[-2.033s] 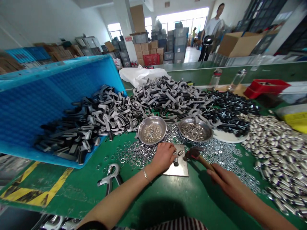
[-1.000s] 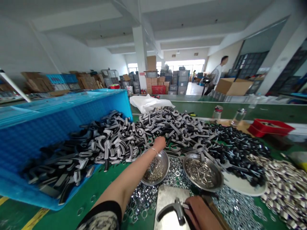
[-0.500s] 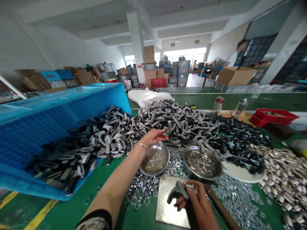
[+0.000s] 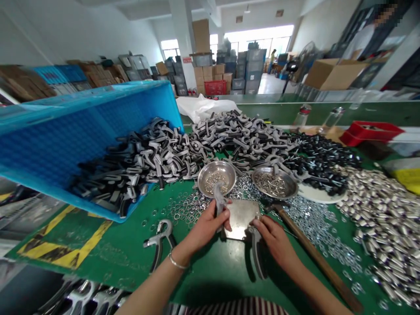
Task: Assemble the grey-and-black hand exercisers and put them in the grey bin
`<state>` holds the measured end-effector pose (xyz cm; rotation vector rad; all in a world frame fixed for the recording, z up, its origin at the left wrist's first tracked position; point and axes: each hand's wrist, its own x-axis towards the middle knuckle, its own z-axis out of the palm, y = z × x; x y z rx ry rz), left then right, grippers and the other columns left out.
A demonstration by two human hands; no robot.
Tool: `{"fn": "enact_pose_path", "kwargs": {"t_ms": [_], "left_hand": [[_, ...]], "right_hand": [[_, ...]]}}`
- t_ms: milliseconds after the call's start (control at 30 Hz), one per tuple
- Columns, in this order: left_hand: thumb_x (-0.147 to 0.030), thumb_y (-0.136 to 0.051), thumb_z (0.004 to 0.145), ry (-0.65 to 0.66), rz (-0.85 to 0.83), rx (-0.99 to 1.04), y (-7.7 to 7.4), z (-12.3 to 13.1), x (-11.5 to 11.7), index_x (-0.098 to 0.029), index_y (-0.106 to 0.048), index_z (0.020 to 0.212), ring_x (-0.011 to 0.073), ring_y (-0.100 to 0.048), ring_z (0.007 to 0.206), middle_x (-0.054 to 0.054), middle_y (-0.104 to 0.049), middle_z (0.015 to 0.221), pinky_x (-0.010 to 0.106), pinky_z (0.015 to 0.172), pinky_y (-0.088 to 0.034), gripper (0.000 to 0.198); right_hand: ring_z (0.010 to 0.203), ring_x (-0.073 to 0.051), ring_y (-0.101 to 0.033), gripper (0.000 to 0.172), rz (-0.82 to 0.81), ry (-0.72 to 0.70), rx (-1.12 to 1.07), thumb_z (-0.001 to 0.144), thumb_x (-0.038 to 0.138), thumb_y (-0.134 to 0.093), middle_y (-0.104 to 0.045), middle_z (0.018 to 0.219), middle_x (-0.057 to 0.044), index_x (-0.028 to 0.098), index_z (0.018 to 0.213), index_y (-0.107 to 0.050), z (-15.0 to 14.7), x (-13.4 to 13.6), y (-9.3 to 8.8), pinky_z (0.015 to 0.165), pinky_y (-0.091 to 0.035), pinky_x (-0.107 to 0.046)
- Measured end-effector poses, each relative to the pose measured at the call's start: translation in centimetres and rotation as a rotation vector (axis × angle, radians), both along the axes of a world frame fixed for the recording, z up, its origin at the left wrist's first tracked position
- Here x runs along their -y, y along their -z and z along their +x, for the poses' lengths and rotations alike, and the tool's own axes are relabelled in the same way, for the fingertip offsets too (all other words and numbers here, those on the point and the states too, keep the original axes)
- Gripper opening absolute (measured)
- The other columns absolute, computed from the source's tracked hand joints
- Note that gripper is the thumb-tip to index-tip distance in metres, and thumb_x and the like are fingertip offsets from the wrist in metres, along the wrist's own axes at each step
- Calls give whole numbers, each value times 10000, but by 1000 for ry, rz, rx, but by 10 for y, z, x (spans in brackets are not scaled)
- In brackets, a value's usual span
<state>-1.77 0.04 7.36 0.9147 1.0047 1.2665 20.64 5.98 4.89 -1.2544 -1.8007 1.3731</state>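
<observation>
My left hand (image 4: 207,224) is closed around a grey hand-grip handle (image 4: 219,197), tilted upward over the left edge of a metal plate (image 4: 244,210). My right hand (image 4: 274,238) grips a grey and black handle with a spring (image 4: 257,253) by its upper end, at the plate's right side. Both hands are apart. To the left, a hand grip with a coil spring (image 4: 160,241) lies on the green table. Behind the plate stand a steel bowl of small rings (image 4: 202,186) and a steel bowl of pins (image 4: 292,191).
A hammer (image 4: 315,256) lies right of my right hand. Heaped handles (image 4: 236,135) spill from a tipped blue crate (image 4: 131,98). Loose washers (image 4: 323,234), metal cylinders (image 4: 387,218) and black knobs with bolts (image 4: 328,157) cover the right. More hand grips (image 4: 88,297) sit at lower left.
My left hand has come back from the heap toward the plate with a handle in it. My right hand still holds its handle. The view has tilted down.
</observation>
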Motion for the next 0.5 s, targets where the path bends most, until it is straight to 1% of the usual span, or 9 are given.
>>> {"fn": "enact_pose_path", "kwargs": {"t_ms": [33, 100, 133, 200, 267, 333, 433, 500], "left_hand": [[-382, -708, 873, 10, 0, -38, -2, 3, 7, -205, -524, 1307, 114, -550, 735, 17, -584, 886, 268, 730, -468, 504], [-385, -748, 835, 57, -14, -1, -6, 10, 19, -212, -534, 1302, 104, -537, 757, 27, -579, 944, 239, 713, -439, 542], [-412, -727, 848, 71, -29, 52, -8, 13, 24, -210, -543, 1283, 93, -525, 734, 25, -571, 943, 230, 692, -428, 514], [-460, -642, 901, 66, -60, 135, -11, 20, 29, -191, -568, 1186, 70, -488, 641, 1, -545, 847, 219, 636, -410, 399], [-445, -620, 910, 32, -72, 128, -12, 29, 29, -176, -561, 1055, 64, -475, 576, -22, -526, 766, 212, 588, -409, 311], [-420, -638, 885, 40, -98, 81, -10, 41, 29, -183, -515, 993, 79, -504, 540, -21, -557, 756, 212, 531, -423, 289], [-496, -558, 910, 71, -185, 37, -3, 57, 31, -204, -452, 1030, 94, -496, 448, -20, -590, 738, 209, 413, -407, 333], [-551, -496, 932, 60, -224, 21, 1, 65, 35, -215, -426, 1058, 94, -469, 407, -36, -574, 691, 200, 369, -391, 366]], "right_hand": [[710, -182, -542, 385, 91, -6, 45, 916, 558, -528, -559, 714, 13, 213, 750, -558, 1, 2, -2, 669, -408, -288], [709, -187, -548, 352, 183, -37, 102, 951, 532, -475, -562, 720, 15, 222, 800, -546, 5, 7, -4, 667, -400, -289], [701, -189, -552, 339, 204, -54, 124, 961, 525, -457, -565, 720, 16, 226, 824, -541, 6, 10, -4, 662, -399, -288], [673, -191, -560, 326, 241, -75, 158, 966, 523, -445, -570, 708, 18, 234, 837, -523, 8, 17, -6, 652, -401, -288], [661, -196, -579, 308, 276, -86, 182, 972, 512, -429, -589, 708, 13, 241, 847, -507, 8, 23, -12, 650, -408, -289], [670, -205, -609, 280, 300, -103, 204, 982, 489, -407, -625, 732, -1, 247, 876, -499, 7, 29, -20, 653, -419, -291], [677, -228, -641, 259, 345, -115, 266, 984, 475, -388, -652, 742, -22, 254, 886, -481, 8, 34, -32, 639, -427, -299], [688, -245, -659, 258, 377, -119, 304, 981, 469, -379, -665, 743, -39, 254, 878, -478, 10, 35, -36, 630, -429, -306]]}}
